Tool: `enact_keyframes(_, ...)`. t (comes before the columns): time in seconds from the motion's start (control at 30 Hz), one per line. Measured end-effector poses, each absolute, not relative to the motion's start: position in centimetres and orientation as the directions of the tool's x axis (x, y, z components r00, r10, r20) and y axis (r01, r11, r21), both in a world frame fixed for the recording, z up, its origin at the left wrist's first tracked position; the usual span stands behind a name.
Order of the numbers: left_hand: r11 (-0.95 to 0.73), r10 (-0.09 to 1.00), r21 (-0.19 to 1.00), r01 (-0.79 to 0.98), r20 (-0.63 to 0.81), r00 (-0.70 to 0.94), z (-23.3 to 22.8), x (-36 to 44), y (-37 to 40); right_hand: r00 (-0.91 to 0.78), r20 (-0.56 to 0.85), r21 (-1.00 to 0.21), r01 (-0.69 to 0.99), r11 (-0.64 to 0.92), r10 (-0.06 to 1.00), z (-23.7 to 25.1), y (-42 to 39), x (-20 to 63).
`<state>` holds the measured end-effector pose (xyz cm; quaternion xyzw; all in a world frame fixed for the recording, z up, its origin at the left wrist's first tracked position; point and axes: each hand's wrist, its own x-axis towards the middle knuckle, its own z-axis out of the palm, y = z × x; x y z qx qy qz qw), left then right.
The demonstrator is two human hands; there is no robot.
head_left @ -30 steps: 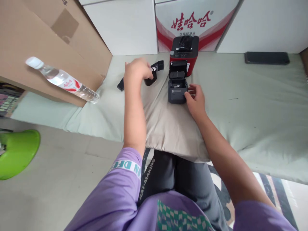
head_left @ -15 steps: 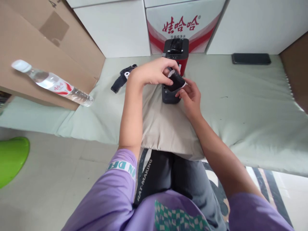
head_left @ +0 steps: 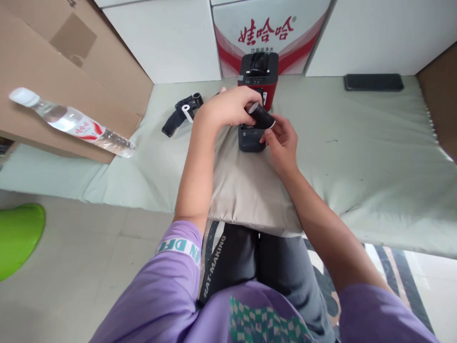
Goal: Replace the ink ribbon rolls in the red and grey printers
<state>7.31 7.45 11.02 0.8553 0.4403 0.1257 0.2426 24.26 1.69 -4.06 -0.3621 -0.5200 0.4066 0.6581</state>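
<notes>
Pale green mattress (head_left: 357, 157): widest surface in view, carrying everything listed below. Cardboard box (head_left: 53, 71): large, brown, flattened against the far left, lying partly on the mattress. White carton with red lettering (head_left: 267, 33): standing upright at the back against white panels; closed, contents unseen. Beige pillow (head_left: 246, 195): lying on the mattress at the near edge, directly in front of the person. Water bottle (head_left: 71, 123): clear plastic, white cap, red label, on its side on the cardboard, cap to the far left; clear liquid inside. Dark flat slab (head_left: 373, 82): on the mattress at the far right, well apart from the hands. Red-and-black printer (head_left: 259, 76): upright at the back, just before the carton. Small dark grey printer (head_left: 251, 140): on the far end of the pillow, just in front of the red one; its open paper bay is mostly hidden by the hands, contents cannot be told. Black strap-like piece (head_left: 178, 116): on the mattress left of the printers, with a small white part on it. Black roll (head_left: 262, 117): cylinder held in the air just above the grey printer, long axis running from far left to near right, pale end faces at both ends. Left hand (head_left: 228, 107): fingers clamped over the roll's far-left end. Right hand (head_left: 282, 143): fingertips pinched on the roll's near-right end.
</notes>
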Motion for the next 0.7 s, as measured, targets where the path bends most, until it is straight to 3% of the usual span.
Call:
enact_keyframes(0.1,-0.546,0.822,0.317,0.775,0.028,0.568,11.3,8.0,6.8,0.139,0.396,-0.901,-0.13,0.413,0.908,-3.9,1.7,24.5)
enact_keyframes(0.23,-0.545,0.836,0.245,0.802,0.08,0.543,11.4,8.8,6.1,0.184,0.403,-0.897,-0.114,0.427,0.896,-4.2,2.0,24.8)
enact_keyframes(0.4,-0.513,0.811,0.085,0.854,0.375,0.449,12.0,9.0,5.0,0.232,0.385,-0.898,-0.127,0.42,0.893,-5.1,2.9,25.1)
enact_keyframes(0.47,-0.577,0.766,0.116,0.808,0.419,0.487,12.5,9.1,4.3,0.236,0.392,-0.895,-0.124,0.428,0.889,-5.3,3.0,25.3)
enact_keyframes(0.53,-0.617,0.766,0.225,0.755,0.393,0.509,12.9,9.3,3.8,0.237,0.404,-0.892,-0.111,0.438,0.883,-5.2,3.0,25.4)
enact_keyframes(0.63,-0.573,0.82,0.36,0.736,0.239,0.521,12.9,9.6,3.7,0.226,0.416,-0.891,-0.092,0.444,0.881,-4.7,2.6,25.3)
enact_keyframes(0.7,-0.541,0.836,0.375,0.753,0.147,0.528,12.8,9.7,4.0,0.215,0.405,-0.895,-0.105,0.433,0.889,-4.3,2.2,25.3)
